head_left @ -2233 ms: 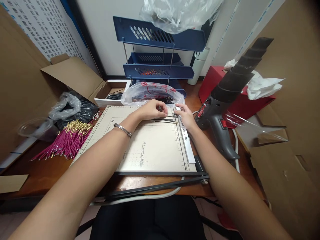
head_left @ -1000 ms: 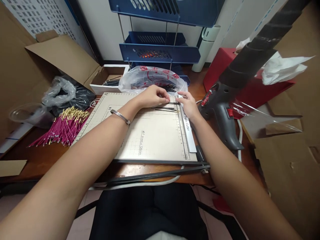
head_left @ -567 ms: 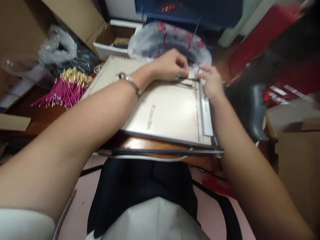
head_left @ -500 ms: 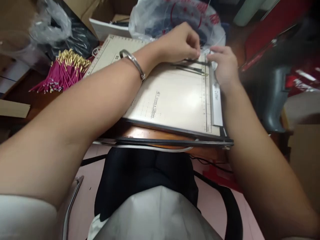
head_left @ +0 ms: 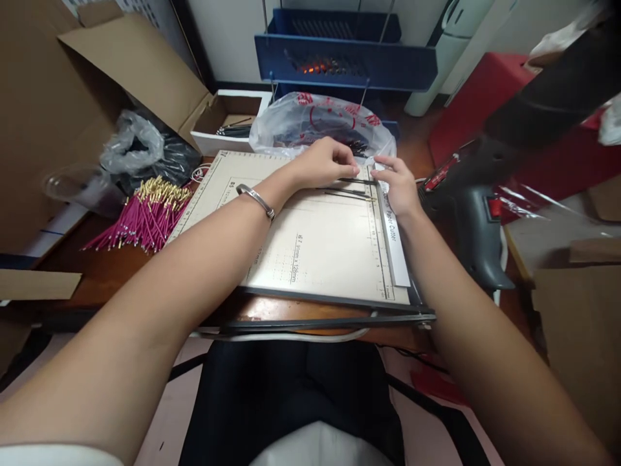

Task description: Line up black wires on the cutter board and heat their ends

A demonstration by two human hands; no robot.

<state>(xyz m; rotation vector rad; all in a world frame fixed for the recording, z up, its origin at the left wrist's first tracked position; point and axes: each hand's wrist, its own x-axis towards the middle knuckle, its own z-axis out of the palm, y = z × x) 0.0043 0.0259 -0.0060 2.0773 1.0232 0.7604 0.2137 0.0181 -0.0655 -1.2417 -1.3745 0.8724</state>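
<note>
A cream paper cutter board [head_left: 330,252] with printed rulers lies on the wooden table. My left hand [head_left: 327,162] is over its far part, fingers pinched together near a thin black cable; what sits between the fingertips is too small to make out. My right hand [head_left: 398,184] rests at the board's far right corner, by the white "Paper Cutter" strip [head_left: 395,246], with its fingers apart and nothing visible in them. Thin black cables [head_left: 347,193], one with a gold tip, lie on the board between and below my hands.
Behind the board stand a clear plastic bag [head_left: 291,126] with red print, a white box [head_left: 208,139] and a blue rack [head_left: 344,61]. Magenta cables [head_left: 145,217] with gold ends are piled at left. A grey heat gun [head_left: 478,207] stands at right.
The camera view has tilted up, so the blue rack now shows and the board sits lower in view. Both hands remain in about the same places over the board.
</note>
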